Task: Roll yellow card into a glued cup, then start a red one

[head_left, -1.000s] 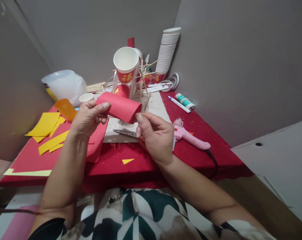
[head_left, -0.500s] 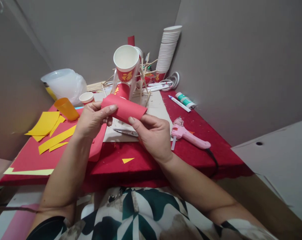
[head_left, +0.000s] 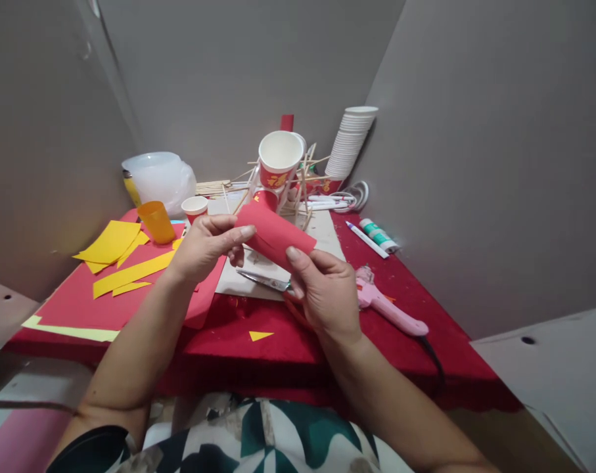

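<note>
Between my two hands a curved piece of red paper (head_left: pixel 276 235) is held above the table, tilted down to the right. My left hand (head_left: pixel 211 244) pinches its left end, thumb on the near face. The lower right end is gripped by my right hand (head_left: pixel 324 286), thumb in front and fingers behind. Below the paper lie scissors (head_left: pixel 265 280), partly hidden by my right hand. Just behind stands a structure of red-and-white paper cups (head_left: pixel 280 157) with wooden sticks (head_left: pixel 305 190) around it.
A pink glue gun (head_left: pixel 393 312) lies at right, near a marker (head_left: pixel 367 240). Yellow paper pieces (head_left: pixel 111 244) and an orange cup (head_left: pixel 156 222) rest on red sheets at left. A tall stack of paper cups (head_left: pixel 353 138) leans by the wall. A small yellow triangle (head_left: pixel 261 336) lies in front.
The view has tilted up and shifted left, so the scene sits lower and further right. Both hands keep hold of the red paper, which slopes more steeply; more of the scissors shows.
</note>
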`<state>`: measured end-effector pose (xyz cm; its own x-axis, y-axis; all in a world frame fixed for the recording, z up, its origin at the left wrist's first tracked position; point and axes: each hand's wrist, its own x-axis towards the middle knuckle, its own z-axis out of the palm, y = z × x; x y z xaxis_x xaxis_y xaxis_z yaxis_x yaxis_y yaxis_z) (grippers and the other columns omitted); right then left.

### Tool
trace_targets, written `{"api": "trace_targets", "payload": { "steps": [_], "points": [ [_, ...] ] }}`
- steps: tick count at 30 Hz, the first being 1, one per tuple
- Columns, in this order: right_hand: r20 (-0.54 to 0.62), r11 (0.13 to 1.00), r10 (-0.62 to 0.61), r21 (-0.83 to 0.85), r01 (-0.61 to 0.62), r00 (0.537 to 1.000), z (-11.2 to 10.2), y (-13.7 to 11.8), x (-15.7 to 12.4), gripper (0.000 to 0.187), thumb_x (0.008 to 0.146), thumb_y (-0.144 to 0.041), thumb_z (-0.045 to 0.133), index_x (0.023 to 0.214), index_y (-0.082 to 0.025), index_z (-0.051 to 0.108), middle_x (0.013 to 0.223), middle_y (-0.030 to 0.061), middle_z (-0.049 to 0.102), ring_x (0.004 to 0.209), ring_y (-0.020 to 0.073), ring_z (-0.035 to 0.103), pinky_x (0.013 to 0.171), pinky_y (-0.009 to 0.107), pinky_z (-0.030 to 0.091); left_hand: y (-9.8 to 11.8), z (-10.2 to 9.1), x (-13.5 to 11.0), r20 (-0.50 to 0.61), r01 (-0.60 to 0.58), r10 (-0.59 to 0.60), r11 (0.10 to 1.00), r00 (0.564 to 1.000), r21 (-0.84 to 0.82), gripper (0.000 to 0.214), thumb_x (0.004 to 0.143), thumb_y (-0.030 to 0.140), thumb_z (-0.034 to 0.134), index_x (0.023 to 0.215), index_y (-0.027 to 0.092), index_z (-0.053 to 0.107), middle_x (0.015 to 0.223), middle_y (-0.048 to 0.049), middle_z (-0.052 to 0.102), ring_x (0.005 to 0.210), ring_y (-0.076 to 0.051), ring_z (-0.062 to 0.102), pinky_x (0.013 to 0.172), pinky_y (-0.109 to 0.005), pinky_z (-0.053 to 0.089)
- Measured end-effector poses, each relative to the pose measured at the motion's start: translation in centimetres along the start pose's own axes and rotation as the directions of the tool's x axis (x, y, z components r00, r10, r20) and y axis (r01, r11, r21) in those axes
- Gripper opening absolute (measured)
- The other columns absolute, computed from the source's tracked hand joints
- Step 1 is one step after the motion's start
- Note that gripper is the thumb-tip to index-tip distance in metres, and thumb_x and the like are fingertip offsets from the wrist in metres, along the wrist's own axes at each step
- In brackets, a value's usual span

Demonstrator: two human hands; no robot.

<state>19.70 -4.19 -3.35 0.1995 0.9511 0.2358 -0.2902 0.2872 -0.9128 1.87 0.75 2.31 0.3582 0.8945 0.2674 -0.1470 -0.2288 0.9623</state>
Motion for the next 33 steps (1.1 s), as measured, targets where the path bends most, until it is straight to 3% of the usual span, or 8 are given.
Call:
{"api": "trace_targets", "payload": {
  "steps": [7,14,23,29,33],
  "points": [
    [0.000,1.000,-0.014,0.009,0.014,1.000,0.2,0.0,-0.2,0.045,0.077,-0.043,0.079,0.049,-0.017,0.054,0.037,-0.0065,0.046,0.035,0.0047,0.035,0.037,0.019,0.024,0.6,0.4,-0.5,-0.013,0.018,-0.018,1.000,1.000,0.011,0.024,0.071,0.037,0.083,0.074,0.015,0.074,0.048,0.0025,0.060,0.039,-0.007,0.054,0.040,-0.018,0.042],
    [-0.027,0.993,-0.069,-0.096,0.066,0.997,-0.1,0.2,-0.4,0.044,0.078,-0.042,0.078,0.050,-0.018,0.054,0.039,-0.0067,0.046,0.037,0.0057,0.037,0.039,0.021,0.028,1.2,0.6,-0.9,-0.071,-0.009,0.013,0.998,0.997,0.055,0.033,0.072,0.046,0.080,0.064,0.016,0.070,0.041,0.0054,0.051,0.033,-0.005,0.042,0.035,-0.019,0.035],
    [-0.016,0.992,-0.058,-0.113,0.055,0.998,-0.3,0.5,-0.5,0.039,0.080,-0.041,0.077,0.054,-0.017,0.058,0.041,-0.0064,0.047,0.040,0.0060,0.038,0.041,0.021,0.028,1.2,0.5,-0.8,-0.100,-0.015,0.027,0.993,0.995,0.115,0.038,0.075,0.042,0.079,0.053,0.016,0.062,0.039,0.0034,0.051,0.036,-0.005,0.044,0.040,-0.018,0.033],
    [0.002,0.991,-0.054,-0.119,0.053,0.999,-0.2,0.5,-0.7,0.041,0.081,-0.041,0.075,0.053,-0.017,0.057,0.041,-0.0064,0.047,0.040,0.0059,0.037,0.042,0.021,0.028,0.8,0.4,-0.6,-0.105,-0.034,0.040,0.998,0.994,0.061,0.026,0.072,0.041,0.081,0.074,0.016,0.073,0.051,0.0040,0.060,0.036,-0.005,0.049,0.037,-0.018,0.036],
    [0.003,0.990,-0.048,-0.133,0.048,0.999,-0.2,0.4,-0.7,0.046,0.082,-0.042,0.074,0.050,-0.018,0.052,0.040,-0.0065,0.047,0.040,0.0053,0.037,0.043,0.021,0.029,0.8,0.4,-0.6,-0.106,-0.041,0.050,0.996,0.993,0.084,0.029,0.074,0.042,0.079,0.069,0.014,0.072,0.047,0.0042,0.056,0.035,-0.005,0.048,0.036,-0.016,0.037]
  ]
}}
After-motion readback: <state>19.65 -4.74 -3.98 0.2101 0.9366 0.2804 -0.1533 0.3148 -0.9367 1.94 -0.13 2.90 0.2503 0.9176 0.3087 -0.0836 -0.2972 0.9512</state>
